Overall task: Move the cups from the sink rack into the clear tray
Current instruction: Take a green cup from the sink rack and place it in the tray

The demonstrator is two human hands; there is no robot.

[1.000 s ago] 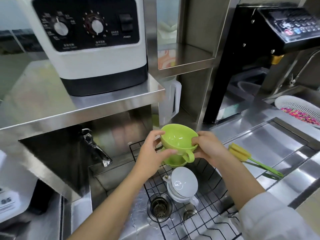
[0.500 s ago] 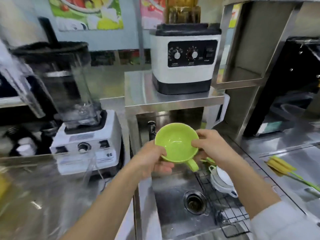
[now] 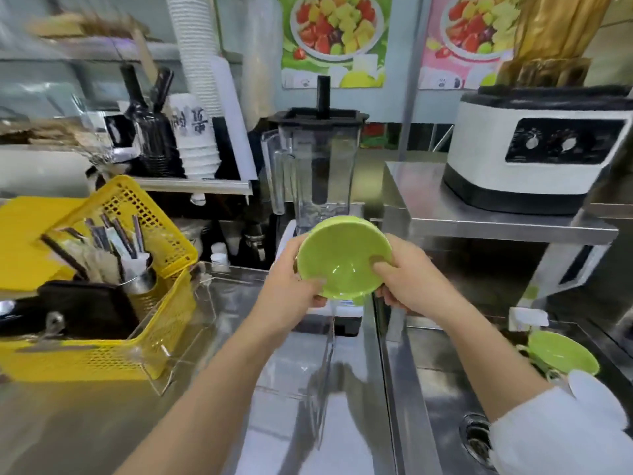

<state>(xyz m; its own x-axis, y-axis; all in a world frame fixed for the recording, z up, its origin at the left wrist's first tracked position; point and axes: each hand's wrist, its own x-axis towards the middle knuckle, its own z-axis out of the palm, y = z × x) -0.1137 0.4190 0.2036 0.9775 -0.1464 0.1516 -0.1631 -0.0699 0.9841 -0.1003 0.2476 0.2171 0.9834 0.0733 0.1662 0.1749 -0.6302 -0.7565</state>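
Now both hands have carried the green cup (image 3: 343, 258) leftward, off the sink and above the clear tray (image 3: 239, 337); left hand (image 3: 294, 279) and right hand (image 3: 407, 272) each pinch its rim, a second green cup (image 3: 561, 351) left behind, right of them.

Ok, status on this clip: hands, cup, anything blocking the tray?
Left hand and right hand grip green cup. Held above clear tray. Nothing in the way.
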